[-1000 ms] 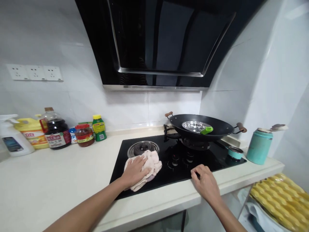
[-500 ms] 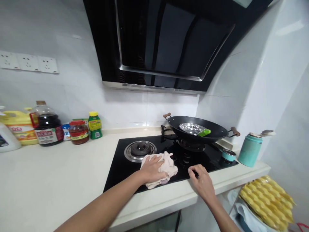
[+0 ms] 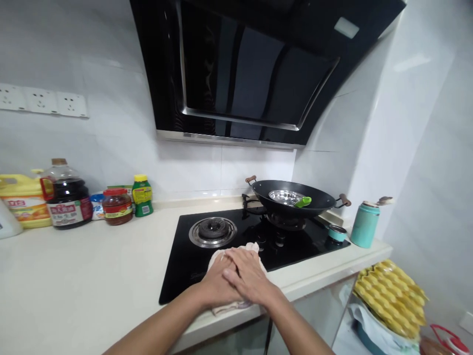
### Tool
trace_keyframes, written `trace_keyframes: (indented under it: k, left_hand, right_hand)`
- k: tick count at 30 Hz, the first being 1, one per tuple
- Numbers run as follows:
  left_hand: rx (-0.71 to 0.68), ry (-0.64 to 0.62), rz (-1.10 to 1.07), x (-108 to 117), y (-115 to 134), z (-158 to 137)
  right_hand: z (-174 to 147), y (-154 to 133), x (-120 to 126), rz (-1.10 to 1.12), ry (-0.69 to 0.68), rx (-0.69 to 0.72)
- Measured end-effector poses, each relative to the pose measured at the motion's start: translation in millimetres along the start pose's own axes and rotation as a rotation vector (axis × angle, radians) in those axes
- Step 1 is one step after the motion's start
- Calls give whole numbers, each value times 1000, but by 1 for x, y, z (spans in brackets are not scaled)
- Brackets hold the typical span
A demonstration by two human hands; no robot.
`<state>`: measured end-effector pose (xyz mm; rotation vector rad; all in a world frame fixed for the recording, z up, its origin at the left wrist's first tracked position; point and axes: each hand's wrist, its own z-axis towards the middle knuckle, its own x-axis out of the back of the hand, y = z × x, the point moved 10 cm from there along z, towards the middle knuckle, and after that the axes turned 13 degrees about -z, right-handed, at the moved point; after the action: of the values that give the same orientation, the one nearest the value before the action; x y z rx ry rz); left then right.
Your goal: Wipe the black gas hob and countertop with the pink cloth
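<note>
A pale pink cloth (image 3: 254, 248) lies bunched at the front edge of the black glass cooktop (image 3: 173, 276), partly over the counter edge. My left hand (image 3: 216, 283) presses down on it and keeps hold of it, its fingers partly covered. Across the back of that hand rests my right hand (image 3: 249, 276), fingers stretched out flat, with its fingertips near the cloth's far side. Just beyond the hands is the left burner (image 3: 213, 230) with its shiny metal ring. Most of the cloth is hidden beneath both hands.
On the right burner sits a black wok (image 3: 314, 195) holding a metal strainer (image 3: 286, 197) with a green handle. A small teal bowl (image 3: 337, 233) and a teal canister (image 3: 365, 226) stand right of it. Bottles and a sauce jar (image 3: 117, 207) line the wall; yellow egg trays (image 3: 393, 296) are below.
My right hand has moved left from the counter edge onto my left hand. The cloth and my left hand have come slightly nearer the front edge. The view has shifted a little.
</note>
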<state>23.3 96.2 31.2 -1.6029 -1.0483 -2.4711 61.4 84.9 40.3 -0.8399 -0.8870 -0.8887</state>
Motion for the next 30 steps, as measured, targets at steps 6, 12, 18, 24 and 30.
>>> trace_keyframes:
  k: [6, 12, 18, 24, 30]
  left_hand:
    - [-11, 24, -226, 27, -3, -31]
    - [100, -9, -312, 43, -31, -46]
    - [274, 179, -381, 85, -73, -52]
    - [207, 302, -276, 91, -99, -50]
    - [38, 266, -148, 76, -93, -49]
  right_hand:
    - [-9, -3, -1, -54, -61, 85]
    - [-25, 25, 3, -164, 2, 14]
    - [-64, 102, 35, -247, 190, -222]
    - [-103, 204, 78, -131, 365, -430]
    - [-70, 272, 103, -452, 267, -621]
